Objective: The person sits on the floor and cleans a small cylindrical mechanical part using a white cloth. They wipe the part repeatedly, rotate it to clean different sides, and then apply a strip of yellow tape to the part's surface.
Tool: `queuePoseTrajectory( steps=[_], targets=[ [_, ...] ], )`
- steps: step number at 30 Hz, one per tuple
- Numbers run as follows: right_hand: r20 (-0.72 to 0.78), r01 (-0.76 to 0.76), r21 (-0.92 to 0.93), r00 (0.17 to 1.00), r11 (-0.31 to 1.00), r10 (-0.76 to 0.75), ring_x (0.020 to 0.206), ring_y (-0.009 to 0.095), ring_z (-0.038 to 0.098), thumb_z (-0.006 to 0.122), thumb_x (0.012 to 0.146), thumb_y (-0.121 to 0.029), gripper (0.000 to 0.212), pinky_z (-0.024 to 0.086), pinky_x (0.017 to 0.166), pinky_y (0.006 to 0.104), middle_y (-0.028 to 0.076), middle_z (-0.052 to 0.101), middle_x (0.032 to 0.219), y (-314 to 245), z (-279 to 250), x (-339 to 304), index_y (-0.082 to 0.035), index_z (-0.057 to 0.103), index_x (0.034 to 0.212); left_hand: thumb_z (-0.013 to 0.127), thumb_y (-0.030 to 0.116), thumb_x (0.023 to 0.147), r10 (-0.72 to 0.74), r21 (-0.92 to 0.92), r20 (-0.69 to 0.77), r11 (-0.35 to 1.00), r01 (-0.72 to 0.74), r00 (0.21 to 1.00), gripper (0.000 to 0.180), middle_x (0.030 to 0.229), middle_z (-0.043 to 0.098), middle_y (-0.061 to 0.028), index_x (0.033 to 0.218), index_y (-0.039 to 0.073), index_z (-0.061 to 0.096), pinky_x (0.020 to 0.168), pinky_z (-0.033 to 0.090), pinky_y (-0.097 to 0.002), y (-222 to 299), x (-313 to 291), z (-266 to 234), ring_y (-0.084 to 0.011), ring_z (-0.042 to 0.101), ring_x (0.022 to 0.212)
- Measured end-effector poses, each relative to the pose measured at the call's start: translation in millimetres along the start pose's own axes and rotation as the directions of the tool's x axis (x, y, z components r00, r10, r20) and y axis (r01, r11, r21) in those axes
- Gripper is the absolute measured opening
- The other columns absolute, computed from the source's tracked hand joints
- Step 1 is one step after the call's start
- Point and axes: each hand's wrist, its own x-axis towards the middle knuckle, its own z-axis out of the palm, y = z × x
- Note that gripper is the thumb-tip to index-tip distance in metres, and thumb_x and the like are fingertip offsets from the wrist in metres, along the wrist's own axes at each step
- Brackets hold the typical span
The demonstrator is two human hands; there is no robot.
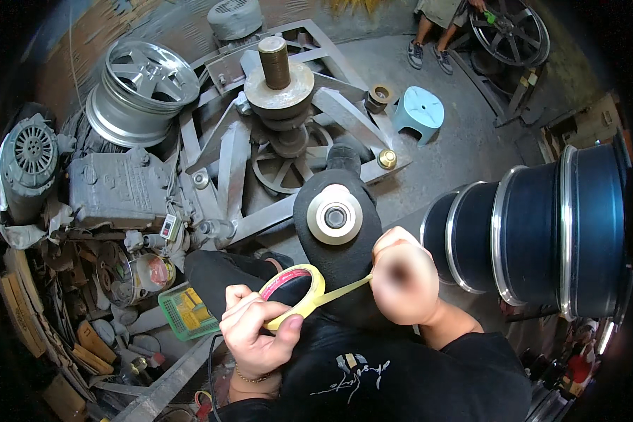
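Note:
My left hand (259, 336) is closed around a roll of yellow tape (307, 307), its thumb along the lower side of the ring. A short strip of tape (346, 288) runs from the roll to the right. Its end meets my right hand (405, 278), which is closed at that spot; a blurred patch hides part of this hand and most of its fingers. Both hands are in front of my black shirt (401, 369). Just beyond them is a pale round metal disc (323, 219) with a central bolt, mounted on a dark rounded arm.
Stacked dark-blue wheel rims (531, 239) stand close on my right. A silver wheel (142, 91), a dusty motor (32, 162) and a green basket (183, 320) are leftward. Ahead is a metal frame with a threaded spindle (274, 67). A light-blue stool (420, 111) and another person's legs (436, 32) are farther off.

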Motion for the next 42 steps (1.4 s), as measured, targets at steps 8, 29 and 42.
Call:
queuePoseTrajectory(
  steps=[8,29,42],
  targets=[
    [-0.034,-0.027,0.053,0.999,0.998,0.029,0.07,0.015,0.051,0.067,0.087,-0.012,0.014,0.042,0.061,0.0278,0.008,0.056,0.086,0,-2,-2,0.0,0.059,0.09,0.078,0.032,0.072,-0.057,-0.053,0.029,0.997,0.058,0.998,0.03,0.056,0.06,-0.0039,0.068,0.004,0.069,0.065,0.036,-0.0331,-4,9,-21,-0.0197,0.05,0.049],
    [-0.267,-0.047,0.242,0.957,0.969,0.113,0.074,0.013,0.047,0.059,0.092,-0.018,0.017,0.043,0.068,0.0264,0.008,0.047,0.09,-9,-32,5,-0.002,0.051,0.092,0.08,0.017,0.069,0.011,0.173,-0.187,0.985,0.022,0.982,0.027,0.058,0.05,-0.0016,0.066,0.006,0.055,0.072,0.034,-0.0338,-24,11,-62,-0.019,0.04,0.06],
    [-0.212,-0.04,0.274,0.972,0.961,0.101,0.076,0.014,0.049,0.06,0.094,-0.012,0.013,0.044,0.067,0.0255,0.009,0.047,0.093,-9,-23,6,-0.002,0.052,0.096,0.072,0.009,0.07,-0.054,-0.123,-0.336,0.992,0.013,0.94,0.029,0.068,0.039,-0.0015,0.067,0.006,0.044,0.068,0.032,-0.0308,-44,24,-51,-0.0161,0.036,0.07]
  ],
)
